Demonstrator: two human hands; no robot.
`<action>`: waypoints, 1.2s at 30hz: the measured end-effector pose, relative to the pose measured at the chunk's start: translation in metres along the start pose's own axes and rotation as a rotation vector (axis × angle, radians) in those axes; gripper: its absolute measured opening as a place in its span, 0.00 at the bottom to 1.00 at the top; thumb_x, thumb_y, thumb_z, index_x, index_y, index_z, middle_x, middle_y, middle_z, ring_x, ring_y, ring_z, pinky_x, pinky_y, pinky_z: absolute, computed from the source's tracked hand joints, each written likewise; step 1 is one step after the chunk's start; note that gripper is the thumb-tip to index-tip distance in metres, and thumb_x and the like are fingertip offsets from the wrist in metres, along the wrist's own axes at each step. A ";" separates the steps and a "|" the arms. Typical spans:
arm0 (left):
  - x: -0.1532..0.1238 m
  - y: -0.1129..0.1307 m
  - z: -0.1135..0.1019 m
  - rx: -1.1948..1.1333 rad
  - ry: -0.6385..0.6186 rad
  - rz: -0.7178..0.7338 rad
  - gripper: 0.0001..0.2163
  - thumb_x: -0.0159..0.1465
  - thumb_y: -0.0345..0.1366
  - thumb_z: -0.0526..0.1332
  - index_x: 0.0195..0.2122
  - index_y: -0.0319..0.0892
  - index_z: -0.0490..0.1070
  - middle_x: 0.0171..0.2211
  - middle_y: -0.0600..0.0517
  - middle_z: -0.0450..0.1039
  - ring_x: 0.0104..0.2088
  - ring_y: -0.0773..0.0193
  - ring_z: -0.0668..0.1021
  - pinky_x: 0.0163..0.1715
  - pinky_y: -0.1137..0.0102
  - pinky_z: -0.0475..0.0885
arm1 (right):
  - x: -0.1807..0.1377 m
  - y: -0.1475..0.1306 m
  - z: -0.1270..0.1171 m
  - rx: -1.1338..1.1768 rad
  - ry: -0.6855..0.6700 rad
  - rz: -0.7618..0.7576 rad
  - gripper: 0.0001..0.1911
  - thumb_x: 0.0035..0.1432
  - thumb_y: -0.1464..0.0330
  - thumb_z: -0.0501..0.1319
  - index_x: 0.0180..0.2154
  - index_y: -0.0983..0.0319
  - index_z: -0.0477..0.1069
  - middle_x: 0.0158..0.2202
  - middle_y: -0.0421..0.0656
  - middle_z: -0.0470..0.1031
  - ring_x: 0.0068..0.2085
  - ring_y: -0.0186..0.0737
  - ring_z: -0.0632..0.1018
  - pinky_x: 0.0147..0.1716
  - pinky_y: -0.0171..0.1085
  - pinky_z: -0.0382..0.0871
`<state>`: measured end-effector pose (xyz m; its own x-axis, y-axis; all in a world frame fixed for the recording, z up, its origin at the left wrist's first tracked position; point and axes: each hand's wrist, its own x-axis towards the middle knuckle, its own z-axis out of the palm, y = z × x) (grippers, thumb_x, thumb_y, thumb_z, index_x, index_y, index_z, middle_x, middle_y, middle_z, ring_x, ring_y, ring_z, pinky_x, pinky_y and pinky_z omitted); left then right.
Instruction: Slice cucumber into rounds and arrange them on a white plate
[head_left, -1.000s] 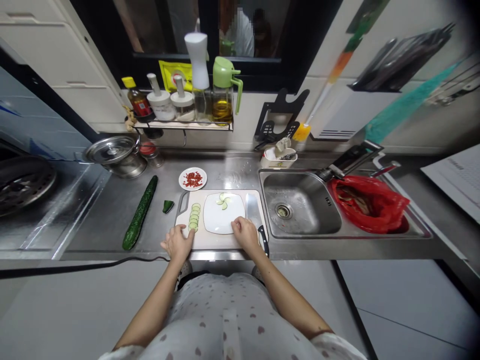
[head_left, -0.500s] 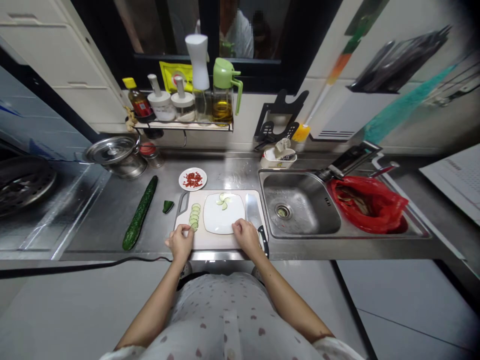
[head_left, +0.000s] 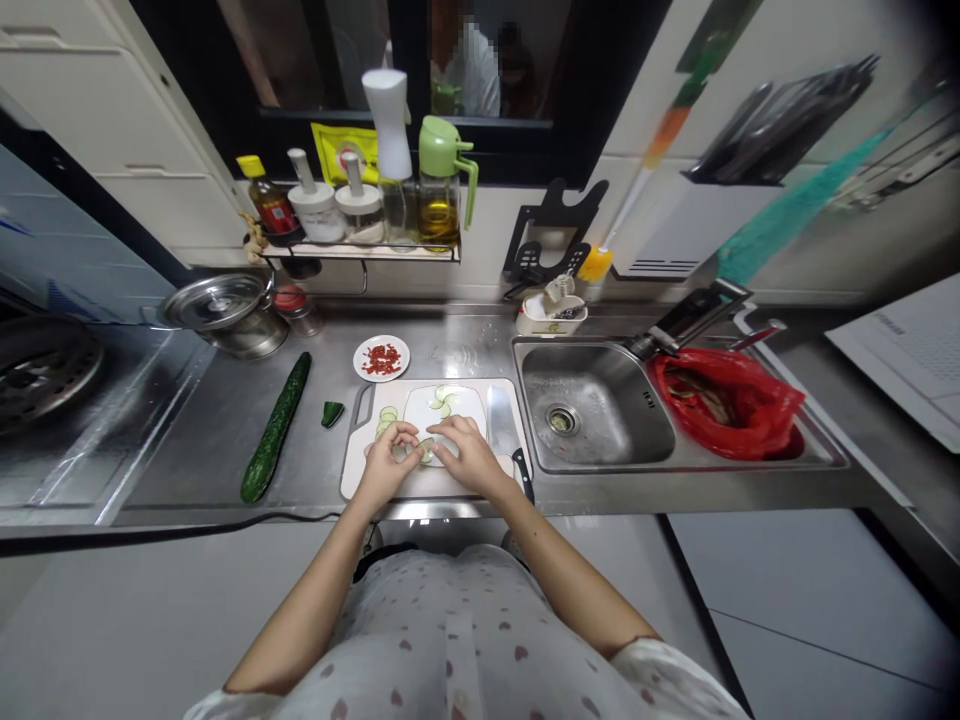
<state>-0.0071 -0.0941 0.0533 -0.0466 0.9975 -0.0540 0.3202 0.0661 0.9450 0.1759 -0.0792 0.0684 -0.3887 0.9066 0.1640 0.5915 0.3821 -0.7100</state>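
Over the near edge of the white square plate [head_left: 469, 432], my left hand [head_left: 388, 462] and my right hand [head_left: 471, 456] meet fingertip to fingertip. Between them they pinch a thin round cucumber slice [head_left: 427, 452]. Several pale cucumber pieces [head_left: 444, 398] lie curved on the plate's far part. A row of cucumber slices [head_left: 387, 414] is partly hidden behind my left hand, on the cutting board [head_left: 358, 450]. To the right of the plate rests a kitchen knife [head_left: 502, 420], its black handle towards me. A cut cucumber end [head_left: 331, 412] lies left of the board.
A whole cucumber [head_left: 277, 425] lies on the steel counter at left. Behind the board stands a small plate [head_left: 361, 358] of chopped red pieces. The sink [head_left: 600, 440] is at right, with a red plastic bag [head_left: 757, 415] beyond it. A lidded pot [head_left: 225, 310] stands back left.
My left hand has lifted a cucumber slice from the row and moved right, over the plate. My right hand has moved left from the plate's edge to meet it.
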 end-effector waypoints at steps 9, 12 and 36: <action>0.000 0.001 0.008 -0.035 0.031 -0.040 0.16 0.51 0.42 0.68 0.39 0.43 0.70 0.27 0.54 0.74 0.32 0.65 0.75 0.38 0.69 0.67 | 0.003 0.003 0.001 0.022 -0.001 0.036 0.06 0.62 0.70 0.56 0.34 0.60 0.71 0.37 0.42 0.72 0.43 0.40 0.70 0.45 0.38 0.61; -0.001 0.002 0.014 -0.190 -0.003 -0.161 0.18 0.55 0.49 0.64 0.40 0.42 0.68 0.21 0.55 0.71 0.26 0.66 0.73 0.32 0.71 0.65 | 0.002 0.007 0.000 0.040 0.030 0.028 0.07 0.63 0.69 0.56 0.34 0.60 0.71 0.36 0.42 0.73 0.42 0.40 0.70 0.45 0.37 0.61; 0.017 -0.007 0.061 -0.490 -0.112 -0.211 0.26 0.49 0.39 0.67 0.49 0.43 0.65 0.24 0.59 0.67 0.25 0.71 0.70 0.29 0.75 0.63 | -0.010 0.039 0.002 0.150 0.042 0.318 0.08 0.55 0.69 0.57 0.28 0.62 0.75 0.26 0.40 0.75 0.29 0.35 0.72 0.32 0.32 0.63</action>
<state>0.0476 -0.0760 0.0260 0.0478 0.9624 -0.2674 -0.1645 0.2717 0.9482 0.2015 -0.0732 0.0379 -0.1701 0.9839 -0.0557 0.5670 0.0515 -0.8221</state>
